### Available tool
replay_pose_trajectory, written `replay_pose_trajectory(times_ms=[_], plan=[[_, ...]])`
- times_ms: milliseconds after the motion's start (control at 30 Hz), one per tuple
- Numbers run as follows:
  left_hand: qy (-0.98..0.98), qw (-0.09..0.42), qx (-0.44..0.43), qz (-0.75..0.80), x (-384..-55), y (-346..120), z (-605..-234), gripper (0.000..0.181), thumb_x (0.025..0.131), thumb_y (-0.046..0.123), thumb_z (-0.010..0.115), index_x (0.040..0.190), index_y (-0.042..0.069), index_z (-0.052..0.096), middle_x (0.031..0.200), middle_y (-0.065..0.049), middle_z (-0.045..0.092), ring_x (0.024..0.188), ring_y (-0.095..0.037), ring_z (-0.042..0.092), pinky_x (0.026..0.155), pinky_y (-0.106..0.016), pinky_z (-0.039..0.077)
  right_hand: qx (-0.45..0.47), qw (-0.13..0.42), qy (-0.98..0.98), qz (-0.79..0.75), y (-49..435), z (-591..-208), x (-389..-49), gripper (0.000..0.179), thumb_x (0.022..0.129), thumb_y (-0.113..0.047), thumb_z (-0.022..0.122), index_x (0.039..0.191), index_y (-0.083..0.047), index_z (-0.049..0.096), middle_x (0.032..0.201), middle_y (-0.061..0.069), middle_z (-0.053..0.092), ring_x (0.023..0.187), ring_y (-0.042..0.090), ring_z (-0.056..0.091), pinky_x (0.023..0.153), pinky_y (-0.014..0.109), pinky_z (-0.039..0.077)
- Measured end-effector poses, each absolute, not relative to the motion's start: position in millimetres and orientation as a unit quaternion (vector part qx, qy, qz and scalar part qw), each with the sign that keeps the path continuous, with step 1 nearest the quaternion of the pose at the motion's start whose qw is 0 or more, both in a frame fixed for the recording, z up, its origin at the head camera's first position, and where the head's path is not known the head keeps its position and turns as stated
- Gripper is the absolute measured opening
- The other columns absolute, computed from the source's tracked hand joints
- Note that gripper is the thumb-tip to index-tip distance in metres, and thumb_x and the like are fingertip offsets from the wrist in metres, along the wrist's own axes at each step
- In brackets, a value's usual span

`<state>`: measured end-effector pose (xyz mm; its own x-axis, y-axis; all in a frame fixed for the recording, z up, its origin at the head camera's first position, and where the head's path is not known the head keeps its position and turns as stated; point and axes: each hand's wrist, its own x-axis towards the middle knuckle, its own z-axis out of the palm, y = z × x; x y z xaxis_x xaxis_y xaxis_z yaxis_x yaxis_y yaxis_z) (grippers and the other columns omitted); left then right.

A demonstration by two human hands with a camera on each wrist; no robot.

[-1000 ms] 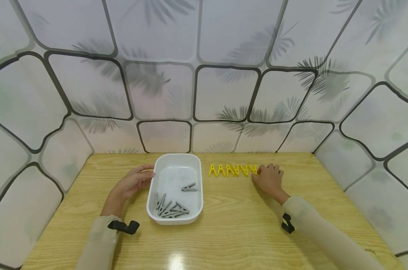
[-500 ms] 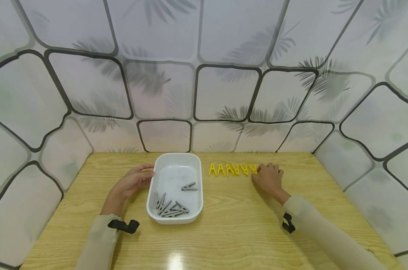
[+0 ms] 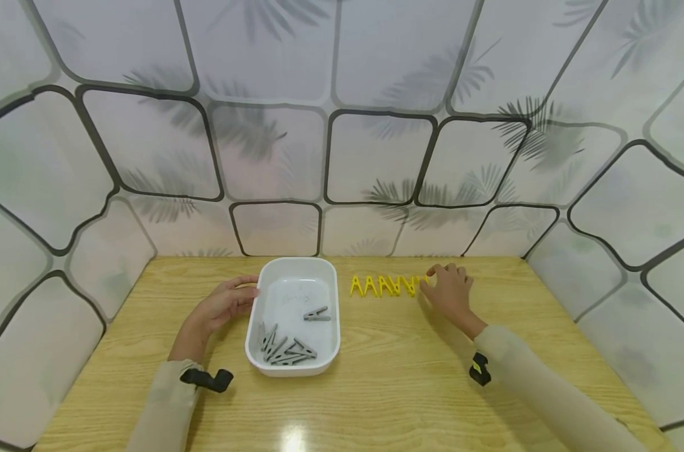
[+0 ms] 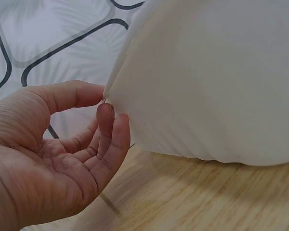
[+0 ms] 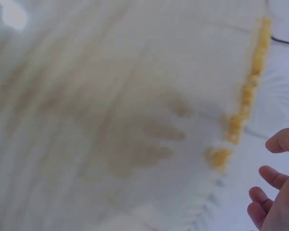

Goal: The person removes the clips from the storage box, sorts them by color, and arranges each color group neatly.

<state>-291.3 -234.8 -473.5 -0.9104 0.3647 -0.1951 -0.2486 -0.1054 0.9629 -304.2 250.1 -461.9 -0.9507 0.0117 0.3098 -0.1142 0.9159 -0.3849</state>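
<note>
Perhaps a booth, leaf-printed walls

White tub, grey clothespins, yellow clothespins, yellowish wood-grain tabletop, beige sleeves; pale backdrop with dark outlines and grey fronds.

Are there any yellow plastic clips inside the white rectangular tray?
No, the yellow plastic clips sit on the wooden table, and the white rectangular tray holds only grey clips.

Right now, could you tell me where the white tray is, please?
In the head view, the white tray stands on the table left of centre, between the left hand at its edge and the yellow clips.
</note>
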Motion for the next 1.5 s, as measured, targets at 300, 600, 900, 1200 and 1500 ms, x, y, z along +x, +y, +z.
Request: replay_pose_trajectory(times_ms=[300,600,900,1200,1500], plan=[[0.638,0.205,0.054,0.74,-290,-235,-474,0.048,0.104,0.007,0.056,0.146,-0.006,0.037,0.103,0.007,0.074,0.09,-0.006,0.072,0.081,-0.024,0.06,0.088,0.19,-0.947,0.246,215,-430,-311,0.023,0.096,-0.021,0.068,0.109,-0.003,0.069,0.114,0.023,0.058,0.105,0.044,0.044,0.093,0.065,0.029],[0.646,0.201,0.054,0.735,-290,-235,-474,0.046,0.104,0.009,0.056,0.145,-0.004,0.04,0.103,0.007,0.074,0.09,-0.006,0.073,0.082,-0.024,0.06,0.156,0.195,-0.94,0.233,169,-395,-312,0.018,0.095,-0.021,0.07,0.108,-0.008,0.071,0.11,0.018,0.059,0.101,0.038,0.047,0.095,0.061,0.033],[0.649,0.2,0.051,0.732,-290,-234,-474,0.05,0.104,0.008,0.057,0.147,-0.006,0.037,0.103,0.007,0.074,0.09,-0.006,0.073,0.081,-0.024,0.06,0.236,0.177,-0.93,0.222,128,-374,-308,0.016,0.096,-0.02,0.069,0.108,-0.009,0.07,0.107,0.014,0.058,0.096,0.033,0.043,0.09,0.056,0.033],[0.649,0.201,0.051,0.732,-289,-235,-471,0.05,0.104,0.008,0.056,0.148,-0.007,0.036,0.105,0.008,0.074,0.092,-0.006,0.072,0.082,-0.024,0.06,0.328,0.157,-0.917,0.163,94,-377,-296,0.014,0.093,-0.02,0.073,0.105,-0.012,0.069,0.105,0.011,0.058,0.097,0.03,0.046,0.095,0.057,0.037],[0.652,0.2,0.051,0.73,-289,-236,-473,0.052,0.104,0.009,0.056,0.148,-0.007,0.035,0.105,0.007,0.073,0.092,-0.007,0.072,0.082,-0.025,0.06,0.402,0.094,-0.907,0.09,70,-384,-289,0.019,0.095,-0.026,0.072,0.109,-0.013,0.069,0.107,0.007,0.058,0.098,0.025,0.045,0.095,0.049,0.038]])
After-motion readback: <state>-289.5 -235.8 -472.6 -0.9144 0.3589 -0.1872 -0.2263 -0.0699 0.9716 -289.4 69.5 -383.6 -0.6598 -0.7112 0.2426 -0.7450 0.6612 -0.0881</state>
